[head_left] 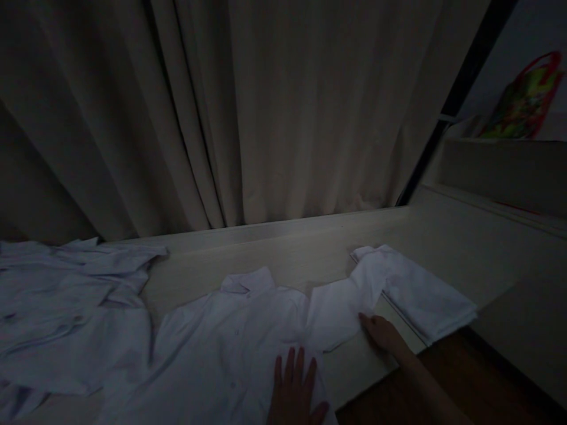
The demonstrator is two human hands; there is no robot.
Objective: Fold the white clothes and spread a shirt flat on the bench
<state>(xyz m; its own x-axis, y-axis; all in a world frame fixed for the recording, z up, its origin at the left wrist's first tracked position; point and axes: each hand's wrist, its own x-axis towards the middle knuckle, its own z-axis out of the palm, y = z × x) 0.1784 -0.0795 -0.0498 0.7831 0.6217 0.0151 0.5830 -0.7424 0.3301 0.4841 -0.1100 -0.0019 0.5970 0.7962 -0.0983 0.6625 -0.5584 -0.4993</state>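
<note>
A white collared shirt (208, 354) lies spread out with its buttoned front up, collar toward the curtain. My left hand (293, 386) rests flat on the shirt's front, fingers spread. The sleeve (332, 316) on the right side stretches out across the surface. At the lower edge of its outer end, my right hand (380, 332) is closed with the fingertips on the cloth. Just beyond that hand is a folded white garment (420, 295), with a loose part reaching toward the sleeve. The lower part of the shirt runs out of view.
Crumpled white clothes (66, 319) are heaped at the left on the pale wooden surface (266, 251). A beige curtain (310, 118) hangs behind. To the right stand a ledge (500, 168) and a colourful bag with red handles (522, 100). Dark floor (460, 372) shows beyond the front edge.
</note>
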